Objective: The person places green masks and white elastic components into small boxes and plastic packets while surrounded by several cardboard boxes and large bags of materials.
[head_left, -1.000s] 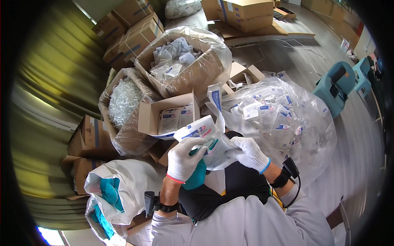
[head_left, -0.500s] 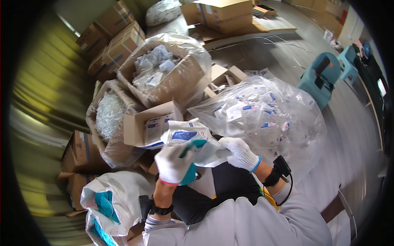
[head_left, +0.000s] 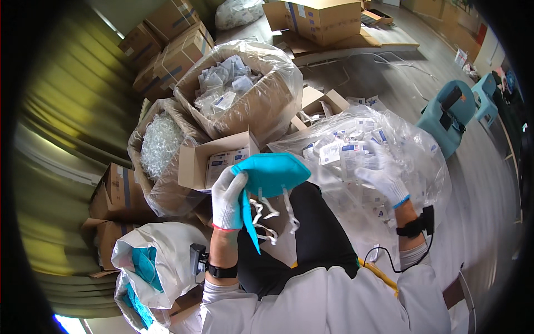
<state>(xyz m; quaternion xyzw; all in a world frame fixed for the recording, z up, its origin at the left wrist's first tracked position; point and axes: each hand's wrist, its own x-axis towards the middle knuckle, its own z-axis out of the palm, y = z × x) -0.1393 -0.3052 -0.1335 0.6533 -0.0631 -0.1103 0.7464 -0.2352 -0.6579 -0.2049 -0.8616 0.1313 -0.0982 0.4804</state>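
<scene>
My left hand (head_left: pixel 227 199), in a white knit glove, is closed on teal face masks (head_left: pixel 275 173). One spreads broadly to the right and another hangs edge-on below, with white elastic straps dangling. Over the big clear plastic bag (head_left: pixel 411 161) on the right, my gloved right hand (head_left: pixel 385 177) has its fingers apart and nothing visible in it. That bag is full of white and blue printed packets (head_left: pixel 356 158). Just beyond my left hand stands an open cardboard box (head_left: pixel 193 170) with similar packets in it.
Two lined cartons stand further off, one with white packets (head_left: pixel 225 83), one with clear crinkled material (head_left: pixel 161 146). At lower left, a white sack (head_left: pixel 181 253) holds more teal masks. Closed cartons (head_left: pixel 183 53) are stacked by the curtain. Teal chairs (head_left: pixel 448 119) stand right.
The printed packet that both hands held is out of them. My right hand has moved right over the clear bag and opened; the left now holds teal masks up in plain view.
</scene>
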